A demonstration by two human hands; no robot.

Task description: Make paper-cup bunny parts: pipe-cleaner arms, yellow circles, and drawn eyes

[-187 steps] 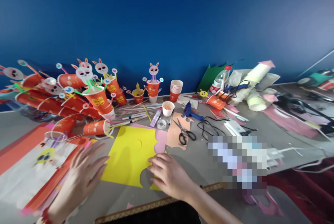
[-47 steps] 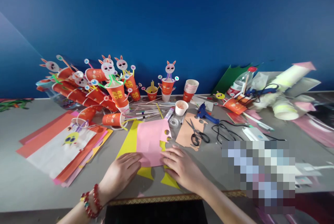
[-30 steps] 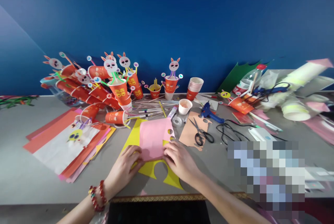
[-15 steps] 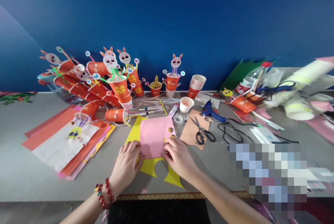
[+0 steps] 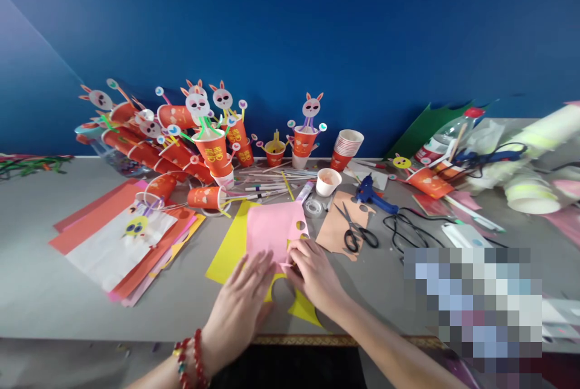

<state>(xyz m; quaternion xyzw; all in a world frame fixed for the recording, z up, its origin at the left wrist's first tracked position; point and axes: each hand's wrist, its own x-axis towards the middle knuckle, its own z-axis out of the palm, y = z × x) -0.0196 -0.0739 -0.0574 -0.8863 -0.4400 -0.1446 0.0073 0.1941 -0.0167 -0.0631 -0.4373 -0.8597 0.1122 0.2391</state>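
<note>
Along pink sheet point(image 5: 268, 227): right grip point(image 5: 315, 275) pinching near edge, left grip point(image 5: 239, 305) flat, unclenched.

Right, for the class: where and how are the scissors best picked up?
Probably by the black handles, coming from the near right with the right hand. The scissors lie partly on peach paper, blades slightly apart and pointing away, handles nearest, so this should be the safer end.

A deep blue wall point(image 5: 281, 32) rises behind a grey table point(image 5: 149, 310).
</note>
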